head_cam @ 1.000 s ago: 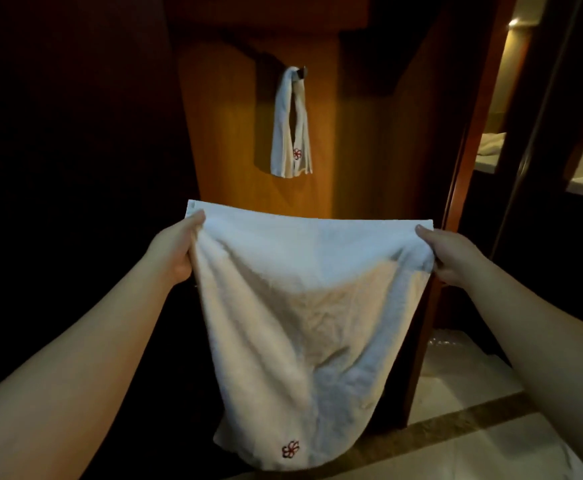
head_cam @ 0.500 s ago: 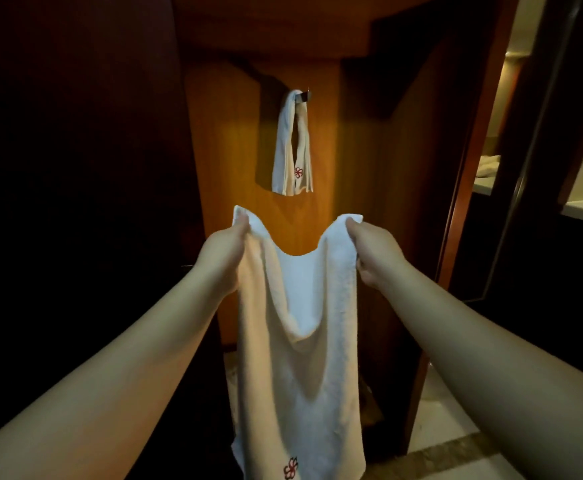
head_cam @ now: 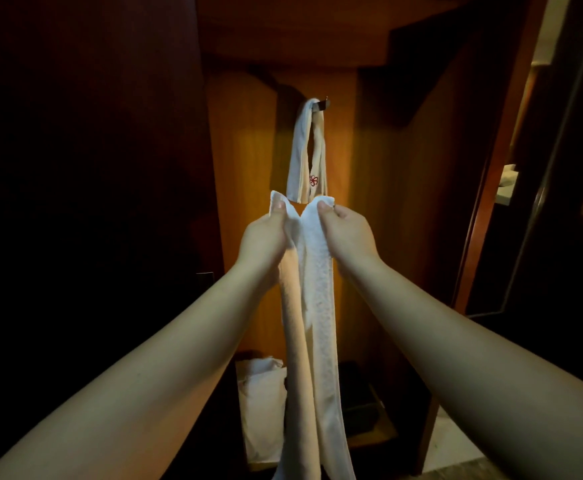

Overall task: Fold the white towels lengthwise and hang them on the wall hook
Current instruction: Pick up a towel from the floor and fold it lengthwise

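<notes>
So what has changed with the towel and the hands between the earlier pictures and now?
The left hand and right hand came together from wide apart, bringing the top corners of the held towel nearly together, so it now hangs folded into a narrow strip. Both hands still pinch their corners. The hung towel stays on the wall hook.
</notes>
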`<state>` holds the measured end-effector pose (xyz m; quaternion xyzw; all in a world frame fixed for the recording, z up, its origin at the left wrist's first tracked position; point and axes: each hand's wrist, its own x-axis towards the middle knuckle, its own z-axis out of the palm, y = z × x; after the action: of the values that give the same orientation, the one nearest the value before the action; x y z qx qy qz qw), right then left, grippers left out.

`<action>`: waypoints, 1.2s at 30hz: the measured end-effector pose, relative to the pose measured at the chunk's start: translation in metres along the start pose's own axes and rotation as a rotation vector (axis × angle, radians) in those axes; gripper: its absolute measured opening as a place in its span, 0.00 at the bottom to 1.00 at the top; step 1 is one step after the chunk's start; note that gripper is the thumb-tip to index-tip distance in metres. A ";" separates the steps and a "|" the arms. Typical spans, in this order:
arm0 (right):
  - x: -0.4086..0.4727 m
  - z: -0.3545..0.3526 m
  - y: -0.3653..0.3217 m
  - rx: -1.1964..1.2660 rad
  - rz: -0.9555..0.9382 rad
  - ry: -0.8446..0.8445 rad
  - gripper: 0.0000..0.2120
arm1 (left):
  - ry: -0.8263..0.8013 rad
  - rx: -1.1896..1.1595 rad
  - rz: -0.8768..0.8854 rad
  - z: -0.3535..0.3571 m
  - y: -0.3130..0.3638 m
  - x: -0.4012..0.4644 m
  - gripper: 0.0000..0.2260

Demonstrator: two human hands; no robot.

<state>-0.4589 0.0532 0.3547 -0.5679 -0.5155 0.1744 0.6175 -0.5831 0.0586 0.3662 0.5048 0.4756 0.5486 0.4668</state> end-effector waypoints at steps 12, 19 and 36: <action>0.003 0.013 -0.017 -0.029 -0.149 -0.168 0.19 | -0.236 0.107 0.144 -0.015 0.011 0.007 0.08; 0.005 0.015 -0.028 -0.042 -0.194 -0.366 0.15 | -0.373 0.823 0.374 -0.029 0.023 0.006 0.18; 0.008 0.016 -0.026 -0.249 -0.258 -0.269 0.18 | -0.394 0.872 0.481 -0.050 0.008 0.017 0.33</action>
<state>-0.4787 0.0601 0.3779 -0.5407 -0.6792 0.1030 0.4855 -0.6338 0.0719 0.3740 0.8400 0.4338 0.2865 0.1555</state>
